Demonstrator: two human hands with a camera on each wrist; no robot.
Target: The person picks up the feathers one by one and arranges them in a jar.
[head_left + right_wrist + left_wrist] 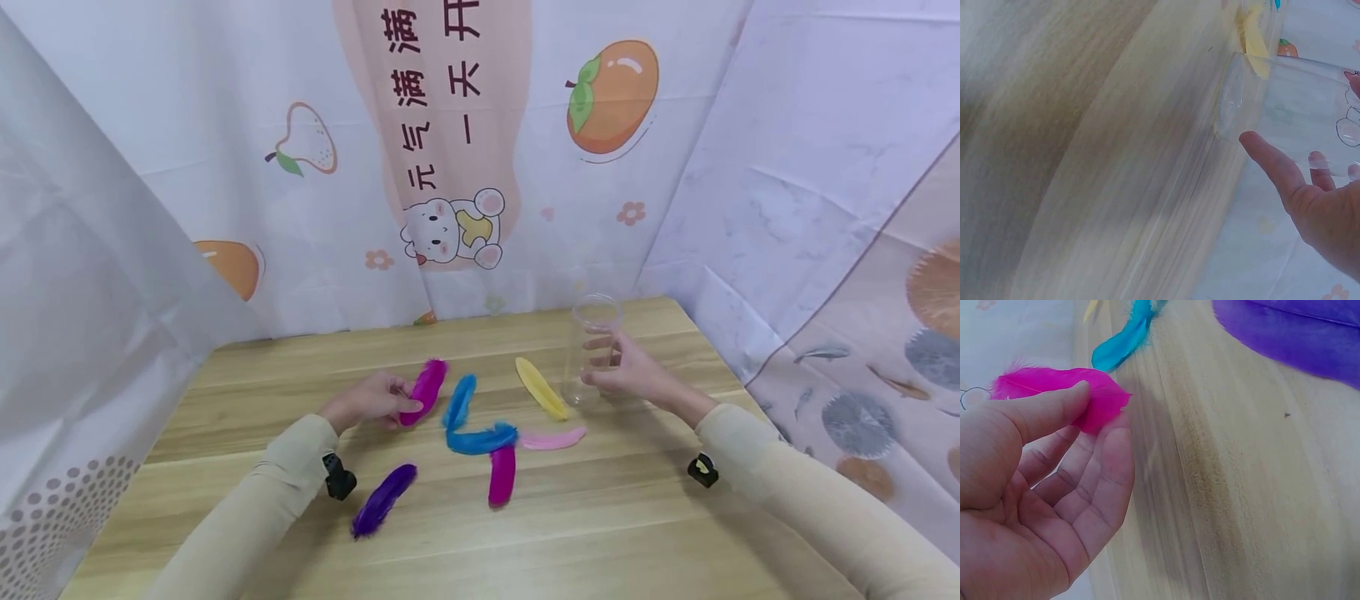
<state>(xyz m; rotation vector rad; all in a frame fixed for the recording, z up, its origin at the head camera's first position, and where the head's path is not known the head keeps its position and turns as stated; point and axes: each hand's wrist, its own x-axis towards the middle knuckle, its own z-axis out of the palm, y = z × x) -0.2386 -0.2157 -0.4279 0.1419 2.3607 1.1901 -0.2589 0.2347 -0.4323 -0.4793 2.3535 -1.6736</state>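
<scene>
My left hand (377, 398) pinches a magenta feather (429, 385) between thumb and fingers; the left wrist view shows the thumb (1054, 409) lying across that feather (1107, 400). On the right, a tall clear plastic cup (576, 354) stands at the back of the table, and my right hand (633, 371) holds it from its right side. In the right wrist view the thumb (1269, 156) lies along the cup wall (1297, 100), with the other fingers partly out of frame. A yellow feather (542, 388) lies just left of the cup.
Two blue feathers (480, 440) lie mid-table, touching a second magenta feather (502, 477) and near a pale pink feather (553, 438). A purple feather (383, 500) lies front left. Printed curtains (480, 300) hang behind the wooden table (570, 533) and at its sides.
</scene>
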